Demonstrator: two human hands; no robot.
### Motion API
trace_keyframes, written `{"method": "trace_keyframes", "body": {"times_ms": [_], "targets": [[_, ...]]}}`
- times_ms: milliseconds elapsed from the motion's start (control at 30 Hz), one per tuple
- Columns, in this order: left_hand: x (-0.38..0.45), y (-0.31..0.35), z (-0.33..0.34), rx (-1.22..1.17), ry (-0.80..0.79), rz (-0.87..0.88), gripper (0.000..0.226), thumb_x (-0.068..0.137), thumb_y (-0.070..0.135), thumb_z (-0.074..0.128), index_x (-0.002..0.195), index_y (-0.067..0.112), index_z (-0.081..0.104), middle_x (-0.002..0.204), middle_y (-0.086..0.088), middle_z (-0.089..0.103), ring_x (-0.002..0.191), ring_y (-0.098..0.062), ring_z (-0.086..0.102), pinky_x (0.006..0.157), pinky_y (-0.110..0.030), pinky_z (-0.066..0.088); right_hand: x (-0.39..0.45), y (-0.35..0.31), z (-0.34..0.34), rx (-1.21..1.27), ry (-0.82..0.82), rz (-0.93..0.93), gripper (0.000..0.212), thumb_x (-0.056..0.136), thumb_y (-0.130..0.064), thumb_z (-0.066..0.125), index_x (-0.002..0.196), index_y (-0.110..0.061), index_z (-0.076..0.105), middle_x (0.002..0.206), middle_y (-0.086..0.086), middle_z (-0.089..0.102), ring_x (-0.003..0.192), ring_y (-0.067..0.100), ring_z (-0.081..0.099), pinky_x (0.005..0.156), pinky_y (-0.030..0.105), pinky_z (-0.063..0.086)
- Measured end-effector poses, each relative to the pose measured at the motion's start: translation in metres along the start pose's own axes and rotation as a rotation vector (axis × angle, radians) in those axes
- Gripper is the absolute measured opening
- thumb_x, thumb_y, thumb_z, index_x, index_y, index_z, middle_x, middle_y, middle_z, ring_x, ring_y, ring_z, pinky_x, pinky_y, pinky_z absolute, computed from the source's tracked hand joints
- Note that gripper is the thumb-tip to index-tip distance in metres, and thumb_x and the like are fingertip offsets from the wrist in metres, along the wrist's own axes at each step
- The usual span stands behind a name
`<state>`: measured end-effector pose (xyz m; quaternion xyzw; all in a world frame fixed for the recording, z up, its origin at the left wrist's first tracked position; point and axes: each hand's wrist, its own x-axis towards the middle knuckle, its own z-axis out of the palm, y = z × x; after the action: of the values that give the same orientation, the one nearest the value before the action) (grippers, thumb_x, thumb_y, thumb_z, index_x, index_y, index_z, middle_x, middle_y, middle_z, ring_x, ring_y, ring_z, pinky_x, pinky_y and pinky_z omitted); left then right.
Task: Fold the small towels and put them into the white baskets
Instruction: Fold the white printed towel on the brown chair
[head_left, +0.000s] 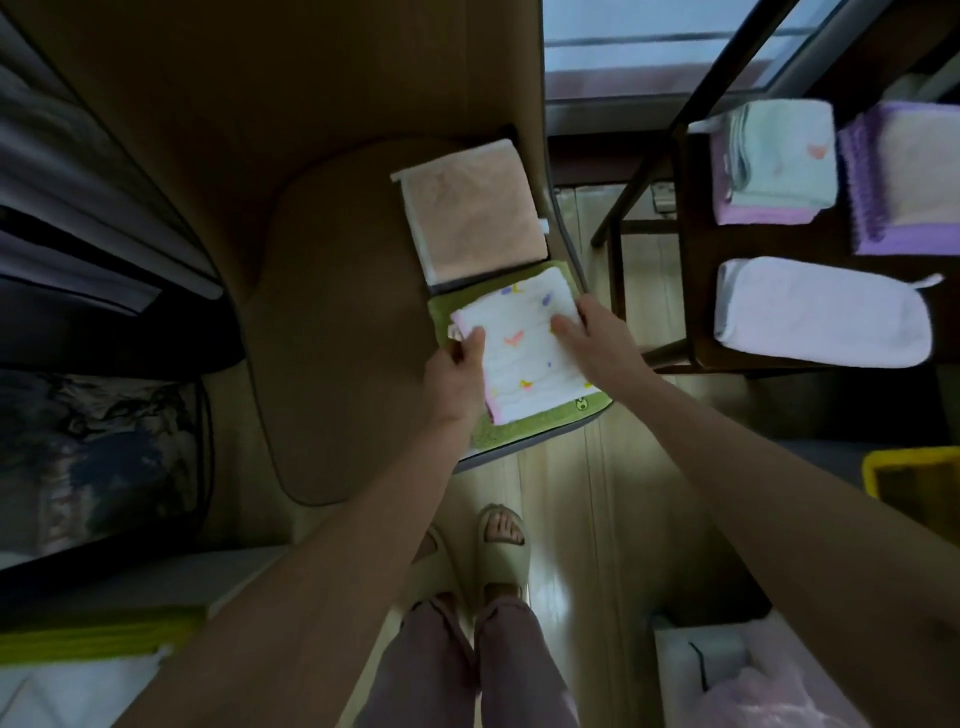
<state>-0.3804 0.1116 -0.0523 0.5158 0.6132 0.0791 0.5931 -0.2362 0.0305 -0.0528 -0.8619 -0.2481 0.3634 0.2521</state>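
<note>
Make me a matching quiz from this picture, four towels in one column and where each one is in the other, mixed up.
Things:
1. white butterfly-print towel
2. green towel
3. peach towel
4. white towel

Places:
A. alone on the dark side table, nearest the person
B. between both hands
C. on the tan surface, beyond the green one
D. directly under the butterfly-print towel

Pairs: 1-B, 2-D, 3-C, 4-A

The person is wearing loose mauve-pink trousers (498, 670) and pale beige open-toed slide sandals (503, 551) with thick soles. Both forearms are showing bare, with no sleeves reaching them.
</note>
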Motion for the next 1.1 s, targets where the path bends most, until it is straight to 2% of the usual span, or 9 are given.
{"method": "trace_keyframes", "body": {"times_ms": [100, 200, 300, 433, 667, 833, 900, 967, 1100], "targets": [[-0.008, -0.001, -0.003, 0.088, 0.086, 0.136, 0.045, 0.095, 0.039, 0.054, 0.123, 0.004, 0.053, 0.119, -0.012, 0.059, 0.108, -0.027, 0.059, 0.079, -0.028, 0.047, -0.007, 0.002, -0.001, -0.135, 0.113, -0.111, 0.030, 0.098, -0.028, 0.048, 0.120, -0.009, 0.049, 0.109, 0.008, 0.058, 0.094, 0.022, 0.056, 0.077, 0.035, 0.046], [-0.026, 0.000, -0.002, 0.379, 0.334, 0.558, 0.049, 0.097, 0.039, 0.044, 0.138, 0.011, 0.042, 0.141, -0.011, 0.042, 0.128, -0.025, 0.044, 0.101, -0.032, 0.038, -0.013, 0.009, 0.001, -0.340, 0.296, -0.404, 0.045, 0.099, -0.022, 0.045, 0.141, -0.007, 0.040, 0.140, 0.012, 0.046, 0.128, 0.025, 0.044, 0.104, 0.035, 0.037], [-0.025, -0.005, 0.012, 0.751, 0.195, 0.867, 0.054, 0.101, 0.039, 0.028, 0.149, 0.013, 0.028, 0.156, -0.010, 0.028, 0.144, -0.026, 0.025, 0.118, -0.039, 0.020, -0.009, 0.022, 0.006, -0.458, 0.126, -0.591, 0.053, 0.104, -0.024, 0.035, 0.152, -0.007, 0.019, 0.160, 0.010, 0.016, 0.149, 0.019, 0.009, 0.121, 0.036, 0.014], [0.004, -0.030, 0.013, 1.131, 0.057, 0.725, 0.068, 0.097, 0.053, 0.005, 0.153, 0.016, -0.001, 0.161, -0.008, -0.005, 0.148, -0.026, -0.007, 0.121, -0.045, 0.004, 0.003, 0.043, 0.018, -0.521, 0.006, -0.626, 0.060, 0.105, -0.034, 0.025, 0.153, -0.005, 0.004, 0.161, 0.008, -0.002, 0.149, 0.017, -0.004, 0.123, 0.037, 0.007], [0.029, -0.053, 0.017, 1.078, 0.029, 0.735, 0.069, 0.098, 0.056, 0.012, 0.154, 0.019, -0.002, 0.162, -0.006, -0.001, 0.149, -0.023, -0.003, 0.121, -0.042, 0.004, 0.015, 0.053, 0.030, -0.540, -0.010, -0.604, 0.063, 0.103, -0.043, 0.016, 0.154, -0.009, 0.000, 0.162, 0.006, -0.005, 0.149, 0.016, -0.006, 0.123, 0.037, 0.006], [0.008, -0.008, -0.011, 1.176, -0.215, 0.631, 0.070, 0.097, 0.058, 0.016, 0.153, 0.022, -0.007, 0.161, -0.004, -0.013, 0.148, -0.024, -0.007, 0.120, -0.045, 0.007, 0.000, 0.019, 0.002, -0.660, -0.199, -0.468, 0.065, 0.103, -0.046, 0.017, 0.152, -0.015, -0.012, 0.159, 0.002, -0.018, 0.147, 0.014, -0.016, 0.121, 0.033, -0.004], [-0.009, 0.025, -0.043, 1.126, -0.313, 0.568, 0.068, 0.099, 0.052, 0.027, 0.154, 0.021, 0.002, 0.162, -0.006, 0.001, 0.147, -0.025, 0.010, 0.117, -0.044, 0.020, -0.013, -0.010, -0.020, -0.749, -0.237, -0.432, 0.064, 0.103, -0.044, 0.021, 0.154, -0.013, -0.004, 0.160, 0.005, -0.015, 0.148, 0.018, -0.011, 0.121, 0.035, 0.001], [-0.031, 0.053, -0.086, 1.119, -0.307, 0.505, 0.060, 0.100, 0.044, 0.036, 0.151, 0.017, 0.020, 0.155, -0.011, 0.027, 0.138, -0.029, 0.033, 0.108, -0.042, 0.034, -0.031, -0.046, -0.041, -0.747, -0.189, -0.436, 0.060, 0.103, -0.039, 0.031, 0.153, -0.010, 0.016, 0.162, 0.006, -0.006, 0.148, 0.025, 0.010, 0.118, 0.040, 0.021], [-0.088, 0.091, -0.179, 1.183, -0.292, 0.354, 0.045, 0.101, 0.041, 0.033, 0.135, 0.014, 0.046, 0.133, -0.008, 0.053, 0.115, -0.026, 0.053, 0.094, -0.038, 0.045, -0.073, -0.130, -0.057, -0.758, -0.291, -0.476, 0.042, 0.101, -0.028, 0.041, 0.139, -0.011, 0.043, 0.149, 0.011, 0.033, 0.123, 0.034, 0.050, 0.092, 0.041, 0.046]]}}
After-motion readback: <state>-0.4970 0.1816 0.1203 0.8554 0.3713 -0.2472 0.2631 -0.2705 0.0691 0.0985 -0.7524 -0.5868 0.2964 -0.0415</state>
